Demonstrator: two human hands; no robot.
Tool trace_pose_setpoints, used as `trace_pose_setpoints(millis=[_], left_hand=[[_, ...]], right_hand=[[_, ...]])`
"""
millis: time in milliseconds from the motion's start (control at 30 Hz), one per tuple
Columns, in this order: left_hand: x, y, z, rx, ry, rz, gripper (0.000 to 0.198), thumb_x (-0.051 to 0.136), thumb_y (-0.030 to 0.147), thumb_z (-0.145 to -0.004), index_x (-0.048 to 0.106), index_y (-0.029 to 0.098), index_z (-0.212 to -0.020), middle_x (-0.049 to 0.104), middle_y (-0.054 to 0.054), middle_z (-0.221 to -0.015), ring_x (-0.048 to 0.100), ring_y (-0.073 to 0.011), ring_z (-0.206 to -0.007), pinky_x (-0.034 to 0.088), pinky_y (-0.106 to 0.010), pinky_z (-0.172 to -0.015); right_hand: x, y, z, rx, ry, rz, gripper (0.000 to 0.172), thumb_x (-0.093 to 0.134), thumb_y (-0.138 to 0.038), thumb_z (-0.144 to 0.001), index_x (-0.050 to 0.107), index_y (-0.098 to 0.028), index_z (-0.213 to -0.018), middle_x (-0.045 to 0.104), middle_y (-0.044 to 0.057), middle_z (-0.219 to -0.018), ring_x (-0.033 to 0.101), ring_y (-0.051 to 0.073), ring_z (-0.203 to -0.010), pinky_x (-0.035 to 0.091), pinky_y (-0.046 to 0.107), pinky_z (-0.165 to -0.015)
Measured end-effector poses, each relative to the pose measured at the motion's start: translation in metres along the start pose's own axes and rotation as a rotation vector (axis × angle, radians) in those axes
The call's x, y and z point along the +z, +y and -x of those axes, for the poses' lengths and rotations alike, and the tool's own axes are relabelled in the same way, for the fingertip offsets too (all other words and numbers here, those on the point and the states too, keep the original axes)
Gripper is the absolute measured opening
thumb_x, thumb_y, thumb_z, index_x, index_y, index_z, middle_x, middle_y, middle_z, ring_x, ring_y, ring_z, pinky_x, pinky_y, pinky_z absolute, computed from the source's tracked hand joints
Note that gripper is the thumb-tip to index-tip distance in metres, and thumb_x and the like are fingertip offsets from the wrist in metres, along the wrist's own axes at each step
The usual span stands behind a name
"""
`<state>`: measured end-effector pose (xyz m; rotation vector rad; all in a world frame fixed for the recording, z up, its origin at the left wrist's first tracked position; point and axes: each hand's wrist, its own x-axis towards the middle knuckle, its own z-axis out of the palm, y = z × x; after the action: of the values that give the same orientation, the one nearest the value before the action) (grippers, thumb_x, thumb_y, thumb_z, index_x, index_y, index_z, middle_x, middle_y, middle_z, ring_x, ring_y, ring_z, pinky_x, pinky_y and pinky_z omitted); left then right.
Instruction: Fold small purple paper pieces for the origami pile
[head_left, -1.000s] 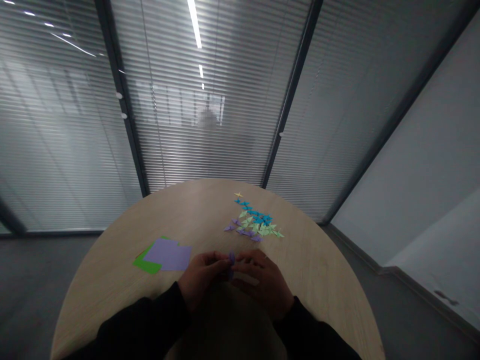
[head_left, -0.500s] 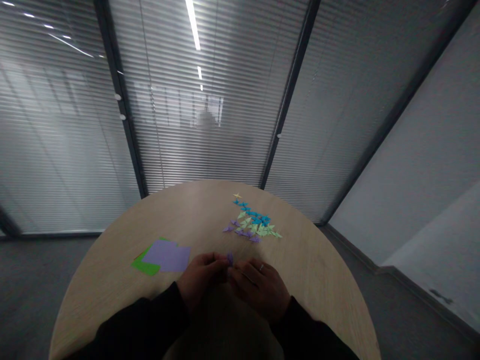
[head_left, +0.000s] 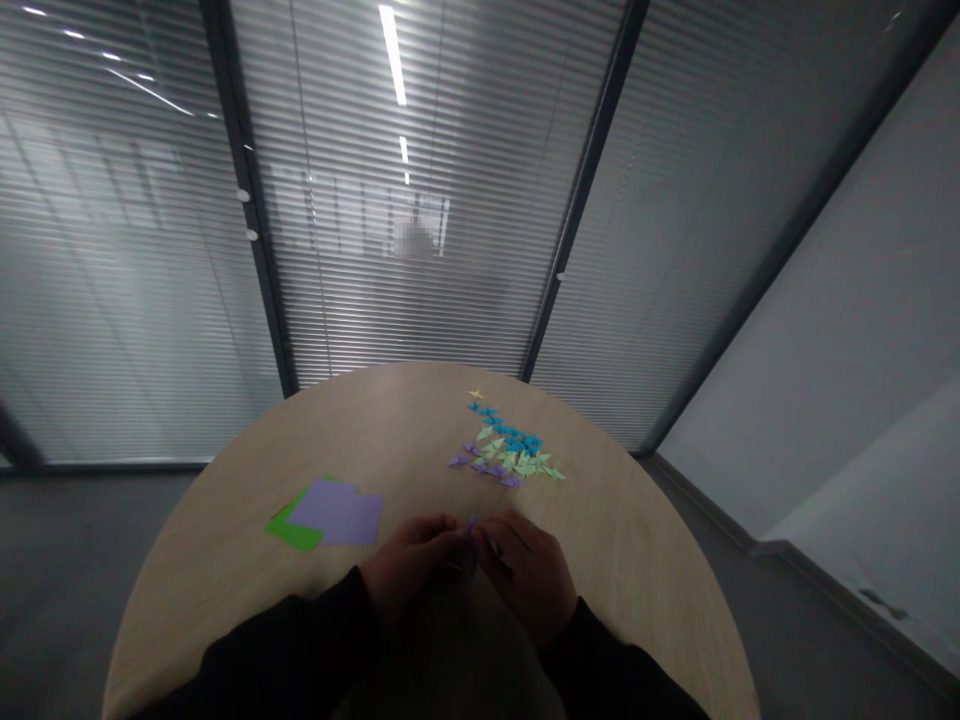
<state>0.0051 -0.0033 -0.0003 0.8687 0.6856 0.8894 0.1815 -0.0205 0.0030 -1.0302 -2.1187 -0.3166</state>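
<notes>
My left hand (head_left: 414, 570) and my right hand (head_left: 526, 572) meet at the near middle of a round wooden table (head_left: 225, 590). Both pinch one small folded purple paper piece (head_left: 471, 545) between their fingertips, and most of it is hidden by the fingers. Both sleeves are black. To the left of my hands lie flat purple paper sheets (head_left: 337, 510) on top of a green sheet (head_left: 294, 530). Beyond my right hand lies a cluster of several small folded paper pieces (head_left: 510, 450) in blue, light green and purple.
A single yellow folded piece (head_left: 475, 395) lies at the far end of the cluster. Glass walls with blinds and dark frames (head_left: 259, 260) stand right behind the table. Grey floor (head_left: 795, 640) runs along a white wall on the right.
My hands have closed in tighter around the purple piece and dropped slightly toward me, so less of it shows. The papers on the table have not moved.
</notes>
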Motion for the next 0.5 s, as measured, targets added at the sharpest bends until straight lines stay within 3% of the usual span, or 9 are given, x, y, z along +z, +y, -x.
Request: trace_pose_setpoints(millis=[167,300,433,500], left_hand=[[0.002,0.003,0.001,0.119,-0.057,-0.149,0.039,0.087,0.044,-0.063,0.071,0.012,-0.080,0.066,-0.001,-0.071,0.057,-0.0116,-0.064,0.042,-0.025,-0.065],[0.001,0.005,0.000,0.154,-0.014,-0.247,0.042,0.085,0.048,-0.063,0.069,0.012,-0.076,0.065,-0.001,-0.066,0.055,-0.0122,-0.061,0.041,-0.026,-0.062],[0.000,0.003,-0.001,0.193,0.043,-0.288,0.041,0.081,0.050,-0.067,0.067,0.013,-0.076,0.061,0.001,-0.063,0.052,-0.0114,-0.058,0.040,-0.025,-0.059],[-0.001,0.001,-0.002,0.207,0.069,-0.299,0.041,0.079,0.052,-0.068,0.066,0.013,-0.077,0.060,0.002,-0.063,0.053,-0.0116,-0.058,0.041,-0.025,-0.059]], right_hand=[[0.001,-0.003,0.001,0.158,-0.029,-0.130,0.022,0.047,-0.026,-0.099,0.064,-0.019,-0.088,0.066,0.004,-0.078,0.059,0.014,-0.064,0.045,0.024,-0.059],[0.001,-0.010,0.000,0.251,-0.018,-0.197,0.022,0.047,-0.029,-0.098,0.064,-0.019,-0.088,0.063,0.003,-0.075,0.057,0.014,-0.060,0.044,0.024,-0.057],[0.003,-0.014,-0.003,0.512,-0.025,-0.345,0.026,0.048,-0.040,-0.096,0.063,-0.020,-0.087,0.064,0.002,-0.072,0.060,0.015,-0.062,0.045,0.024,-0.058],[0.005,-0.012,-0.004,0.624,-0.035,-0.462,0.027,0.054,-0.044,-0.092,0.062,-0.019,-0.097,0.067,0.003,-0.076,0.062,0.016,-0.065,0.047,0.025,-0.059]])
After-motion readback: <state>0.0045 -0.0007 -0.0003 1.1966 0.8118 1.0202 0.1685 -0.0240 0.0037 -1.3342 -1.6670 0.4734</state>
